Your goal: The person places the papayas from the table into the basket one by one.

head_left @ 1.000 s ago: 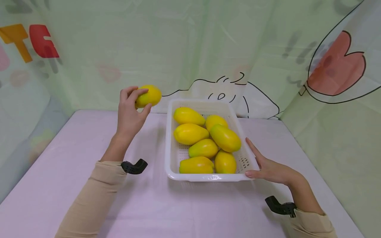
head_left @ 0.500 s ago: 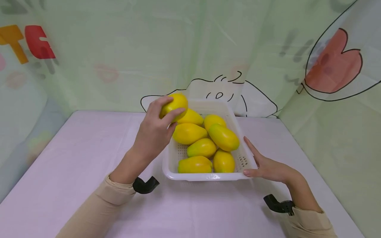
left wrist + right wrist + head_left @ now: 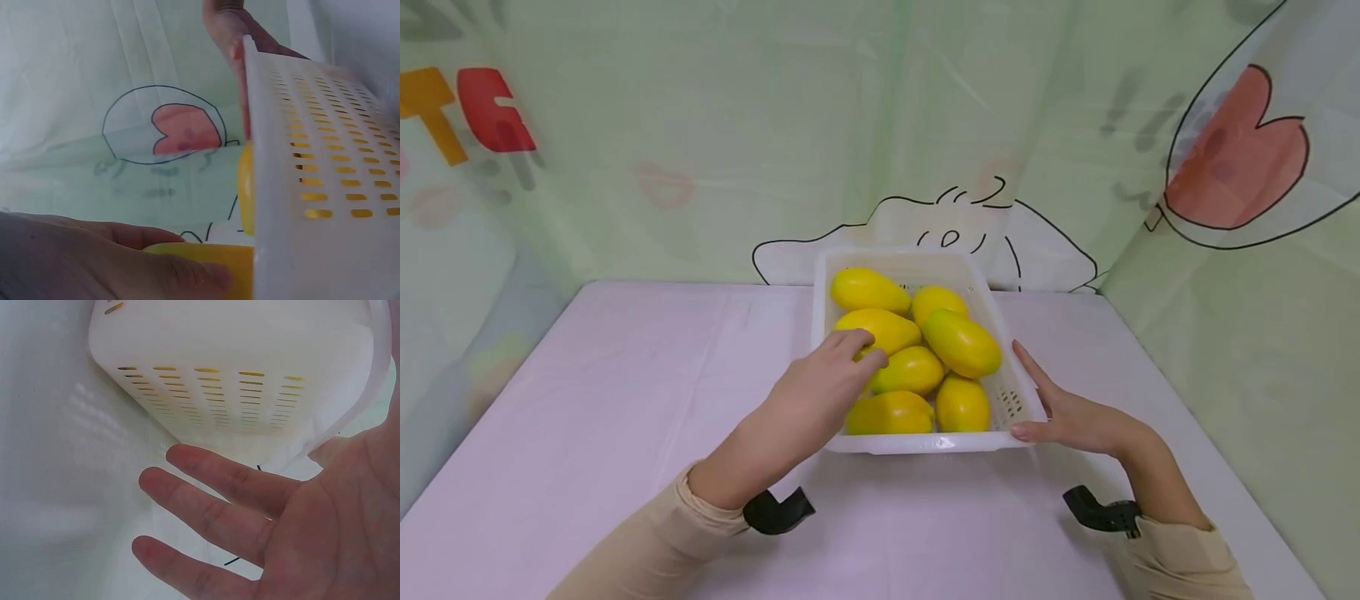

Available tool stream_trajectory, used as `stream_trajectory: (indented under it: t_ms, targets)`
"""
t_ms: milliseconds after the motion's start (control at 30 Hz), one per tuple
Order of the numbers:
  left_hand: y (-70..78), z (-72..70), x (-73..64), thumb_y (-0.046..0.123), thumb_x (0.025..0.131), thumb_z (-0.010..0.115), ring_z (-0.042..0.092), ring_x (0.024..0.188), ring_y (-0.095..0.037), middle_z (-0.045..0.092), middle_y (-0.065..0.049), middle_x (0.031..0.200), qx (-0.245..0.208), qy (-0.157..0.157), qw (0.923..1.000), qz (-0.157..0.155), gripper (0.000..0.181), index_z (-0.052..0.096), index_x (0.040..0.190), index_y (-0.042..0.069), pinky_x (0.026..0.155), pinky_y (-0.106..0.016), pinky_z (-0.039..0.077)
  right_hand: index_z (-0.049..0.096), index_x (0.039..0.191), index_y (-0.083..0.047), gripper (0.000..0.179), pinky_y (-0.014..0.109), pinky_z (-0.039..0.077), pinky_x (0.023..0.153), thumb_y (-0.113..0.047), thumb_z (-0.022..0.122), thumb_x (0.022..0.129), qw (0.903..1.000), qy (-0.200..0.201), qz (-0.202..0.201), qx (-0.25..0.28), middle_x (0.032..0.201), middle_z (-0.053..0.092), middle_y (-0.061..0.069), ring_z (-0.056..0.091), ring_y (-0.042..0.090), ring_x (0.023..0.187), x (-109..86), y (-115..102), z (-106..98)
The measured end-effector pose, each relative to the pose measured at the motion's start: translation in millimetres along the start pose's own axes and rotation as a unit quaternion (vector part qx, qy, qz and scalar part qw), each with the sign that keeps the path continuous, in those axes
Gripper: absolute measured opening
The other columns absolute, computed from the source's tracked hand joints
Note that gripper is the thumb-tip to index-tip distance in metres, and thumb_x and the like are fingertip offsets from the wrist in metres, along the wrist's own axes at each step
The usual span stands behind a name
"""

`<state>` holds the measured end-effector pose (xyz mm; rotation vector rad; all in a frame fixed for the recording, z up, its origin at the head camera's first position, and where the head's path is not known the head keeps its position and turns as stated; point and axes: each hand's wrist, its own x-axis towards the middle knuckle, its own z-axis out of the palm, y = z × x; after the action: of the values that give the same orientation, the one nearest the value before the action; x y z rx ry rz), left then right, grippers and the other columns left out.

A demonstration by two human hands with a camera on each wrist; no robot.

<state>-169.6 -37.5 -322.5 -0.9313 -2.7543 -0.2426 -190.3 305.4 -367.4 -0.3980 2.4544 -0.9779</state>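
Observation:
My left hand (image 3: 820, 392) reaches over the left rim of a white perforated plastic basket (image 3: 925, 444). Its thumb and fingers grip a yellow papaya (image 3: 209, 251), right at the rim in the left wrist view and mostly hidden by the hand from the head view. Inside the basket lie several more yellow papayas with a green tinge, one (image 3: 961, 343) resting on top of others. On the right side, my right hand (image 3: 1078, 423) has its thumb on the near corner of the rim. The fingers (image 3: 206, 519) of that hand are straight and spread beside the outer wall.
The basket stands on a table with a pale pink cloth (image 3: 647, 392). Behind it hangs a light green printed curtain (image 3: 737, 125), which also closes off both sides. Each wrist carries a black camera mount, such as the one on the left wrist (image 3: 778, 510).
My left hand has carried the papaya from the left of the basket, at the back, rightward and down over the basket's near left part. My right hand has stayed at the rim.

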Motion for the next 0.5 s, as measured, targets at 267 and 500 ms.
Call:
stream_trajectory:
  t_ms: [267, 500]
  targets:
    - [-0.5, 23.8, 9.7, -0.003, 0.083, 0.067, 0.049, 0.105, -0.022, 0.051, -0.006, 0.112, 0.018, -0.018, 0.9997, 0.005, 0.035, 0.060, 0.113, 0.015, 0.052, -0.024, 0.051, -0.025, 0.146, -0.036, 0.110, 0.069, 0.032, 0.099, -0.034, 0.067, 0.085, 1.0000, 0.006, -0.002, -0.001, 0.158, -0.013, 0.018, 0.029, 0.039, 0.129, -1.0, 0, 1]
    - [-2.2, 42.4, 16.8, 0.001, 0.087, 0.065, 0.047, 0.093, -0.020, 0.050, -0.005, 0.103, 0.035, 0.001, 0.9994, 0.003, 0.027, 0.060, 0.108, 0.016, 0.050, -0.022, 0.047, -0.025, 0.147, -0.033, 0.111, 0.068, 0.033, 0.100, -0.036, 0.067, 0.085, 1.0000, 0.005, 0.002, 0.004, 0.158, -0.011, 0.020, 0.033, 0.038, 0.126, 0.4, -1, 0]
